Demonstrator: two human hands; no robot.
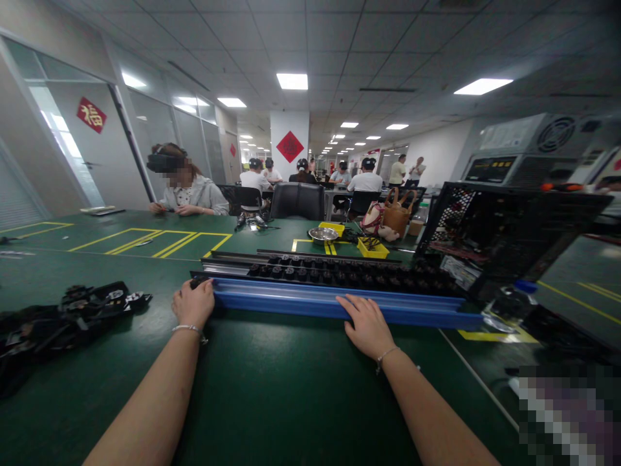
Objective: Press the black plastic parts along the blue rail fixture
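Note:
A long blue channel-shaped rail [291, 301] lies across the green table in front of me. At its left end my left hand [193, 304] is closed, its fingers curled around a small black part [198, 283] that meets the rail's end; the part's exact kind is hidden by the fingers. My right hand [367, 323] rests palm-down against the rail right of its middle, fingers stretched over the near edge and not wrapped around it. Directly behind the rail lie dark metal rails [228, 265] and rows of small black round parts [334, 272].
A heap of black parts [72, 317] lies at left. On the right stand an opened computer case [524, 226] and a blue-capped clear bottle [514, 307]. Farther back are a metal bowl [323, 235], yellow trays [372, 249] and a person [194, 188] wearing a headset.

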